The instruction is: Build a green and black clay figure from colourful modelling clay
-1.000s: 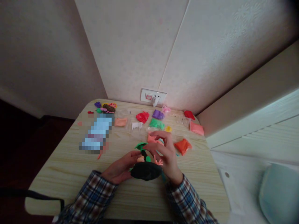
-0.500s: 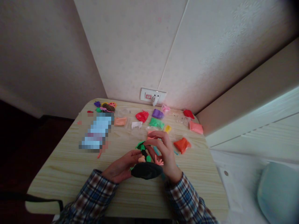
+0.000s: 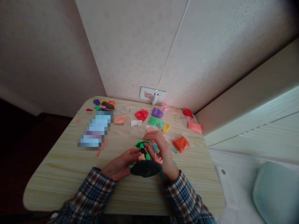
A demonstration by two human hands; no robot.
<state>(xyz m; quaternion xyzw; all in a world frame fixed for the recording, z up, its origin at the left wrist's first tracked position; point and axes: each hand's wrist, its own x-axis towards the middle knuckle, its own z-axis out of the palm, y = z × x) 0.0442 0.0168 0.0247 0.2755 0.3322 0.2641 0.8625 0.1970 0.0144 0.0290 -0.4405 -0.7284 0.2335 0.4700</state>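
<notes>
A small clay model stands on a black clay base [image 3: 146,168] near the front of the wooden table [image 3: 65,174]. It has a dark stem, an orange bit and a green leaf-like top [image 3: 140,143]. My left hand [image 3: 120,164] grips the model low on its left side. The fingers of my right hand [image 3: 161,150] pinch the green top from the right. A little pink clay flower [image 3: 159,160] sits by the base, against my right palm.
Bags of coloured clay lie across the back of the table: red [image 3: 141,114], purple [image 3: 157,112], green [image 3: 156,122], orange [image 3: 181,143], pink [image 3: 195,126]. A blurred packet [image 3: 95,130] lies left. A wall socket [image 3: 152,94] is behind. A white surface [image 3: 245,174] adjoins on the right.
My right hand's fingers have closed from spread and raised to pinching the green top. The left hand has kept its grip. The view has shifted slightly.
</notes>
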